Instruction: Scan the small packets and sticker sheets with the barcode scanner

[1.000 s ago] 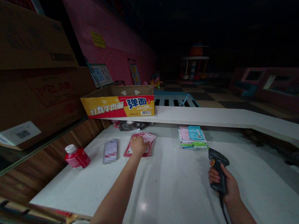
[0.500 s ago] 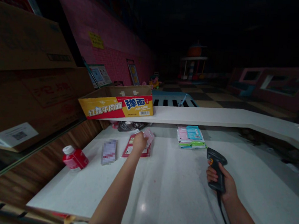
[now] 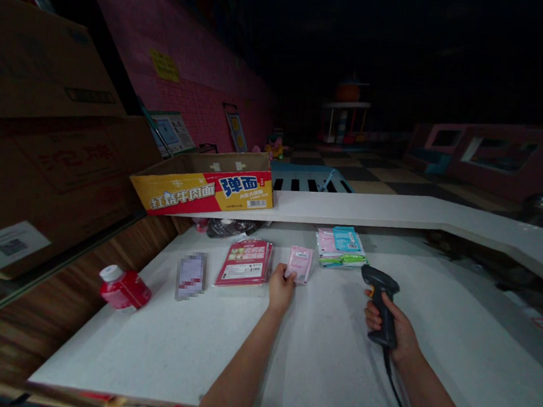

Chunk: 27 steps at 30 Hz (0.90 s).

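Observation:
My left hand [image 3: 282, 287] pinches the lower left edge of a small pink packet [image 3: 300, 263], its label facing up. To the left of it lies a stack of red packets [image 3: 247, 263] with white label panels. My right hand [image 3: 396, 329] is wrapped round the grip of a black barcode scanner [image 3: 382, 306], whose head points left and whose cable runs down toward the counter's near edge. Just beyond the scanner's head rests a pile of pink, blue and green packets [image 3: 341, 245].
On the white counter [image 3: 156, 357], a red bottle with a white cap [image 3: 125, 289] lies tilted at left, beside a blurred-out packet [image 3: 191, 277]. A raised white ledge [image 3: 360, 208] crosses the back, bearing an open noodle carton [image 3: 207, 189]. Large cardboard boxes [image 3: 68, 162] stand at left.
My left hand has moved right from over the red stack, bringing the pink packet off it. The red stack is now uncovered. The scanner stays in my right hand; the view has shifted slightly.

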Each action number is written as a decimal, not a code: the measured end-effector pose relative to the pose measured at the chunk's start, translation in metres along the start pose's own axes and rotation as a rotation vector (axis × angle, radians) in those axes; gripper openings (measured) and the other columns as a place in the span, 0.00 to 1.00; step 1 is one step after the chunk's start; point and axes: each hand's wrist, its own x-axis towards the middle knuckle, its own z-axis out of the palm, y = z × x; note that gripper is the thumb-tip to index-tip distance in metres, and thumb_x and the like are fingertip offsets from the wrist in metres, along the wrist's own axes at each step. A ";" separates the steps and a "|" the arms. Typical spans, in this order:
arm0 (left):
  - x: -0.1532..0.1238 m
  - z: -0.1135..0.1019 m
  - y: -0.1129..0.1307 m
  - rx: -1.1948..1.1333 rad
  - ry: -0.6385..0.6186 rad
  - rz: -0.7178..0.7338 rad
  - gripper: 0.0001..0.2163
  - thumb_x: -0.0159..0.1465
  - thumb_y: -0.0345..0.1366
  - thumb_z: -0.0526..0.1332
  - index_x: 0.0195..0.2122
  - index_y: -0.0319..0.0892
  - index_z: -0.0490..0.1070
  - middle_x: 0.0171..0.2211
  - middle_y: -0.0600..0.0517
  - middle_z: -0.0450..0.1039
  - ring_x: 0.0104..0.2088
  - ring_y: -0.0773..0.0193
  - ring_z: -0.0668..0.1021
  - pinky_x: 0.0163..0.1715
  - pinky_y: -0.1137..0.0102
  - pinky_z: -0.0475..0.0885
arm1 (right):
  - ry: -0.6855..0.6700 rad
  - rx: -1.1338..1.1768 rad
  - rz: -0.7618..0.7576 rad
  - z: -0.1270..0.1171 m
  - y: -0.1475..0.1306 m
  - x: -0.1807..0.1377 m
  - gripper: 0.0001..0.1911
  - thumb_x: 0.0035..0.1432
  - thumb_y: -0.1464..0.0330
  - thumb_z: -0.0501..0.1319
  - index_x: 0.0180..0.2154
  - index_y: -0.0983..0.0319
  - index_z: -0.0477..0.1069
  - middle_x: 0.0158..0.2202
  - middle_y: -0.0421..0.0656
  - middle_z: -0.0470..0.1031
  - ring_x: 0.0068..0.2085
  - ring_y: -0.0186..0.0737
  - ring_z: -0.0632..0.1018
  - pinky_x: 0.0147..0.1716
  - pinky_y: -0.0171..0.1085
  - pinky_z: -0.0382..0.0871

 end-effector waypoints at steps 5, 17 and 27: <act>-0.001 -0.006 -0.003 0.119 0.074 0.048 0.04 0.59 0.36 0.58 0.32 0.42 0.64 0.26 0.55 0.69 0.27 0.65 0.72 0.29 0.72 0.64 | 0.028 -0.223 -0.046 0.015 0.007 -0.011 0.22 0.49 0.56 0.71 0.41 0.62 0.72 0.20 0.35 0.66 0.17 0.29 0.65 0.14 0.27 0.59; -0.004 -0.007 0.003 0.165 0.086 0.043 0.03 0.60 0.34 0.57 0.32 0.43 0.63 0.27 0.53 0.70 0.29 0.62 0.74 0.31 0.70 0.65 | 0.023 -0.545 0.005 0.068 0.032 -0.046 0.21 0.49 0.54 0.70 0.40 0.59 0.70 0.18 0.33 0.66 0.15 0.30 0.65 0.12 0.29 0.59; -0.005 -0.007 0.008 0.197 0.102 0.036 0.03 0.59 0.33 0.57 0.31 0.44 0.62 0.27 0.52 0.70 0.28 0.61 0.74 0.30 0.70 0.65 | 0.053 -0.562 0.046 0.075 0.037 -0.054 0.22 0.49 0.53 0.70 0.39 0.59 0.69 0.18 0.33 0.67 0.15 0.29 0.66 0.12 0.29 0.59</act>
